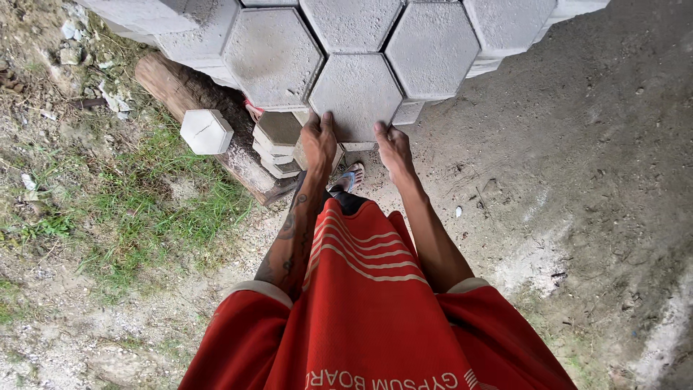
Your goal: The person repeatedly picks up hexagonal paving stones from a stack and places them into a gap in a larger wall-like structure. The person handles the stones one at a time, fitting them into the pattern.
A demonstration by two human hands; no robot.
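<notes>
From my remote seat I see pale grey hexagonal paving blocks (pixel 355 94) fitted in a honeycomb pattern across the top of the frame, their faces speckled and grainy. A single whiter hexagonal block (pixel 206 131) sits at upper left on a brown, weathered log (pixel 189 90). My left forearm (pixel 289 245) carries dark tattoo patterns. At the bottom, a bright red shirt (pixel 361 325) shows cream stripes curving across it and cream cuffs. Green grass (pixel 144 209) patches the left; grey-brown dirt (pixel 577 180) fills the right.
</notes>
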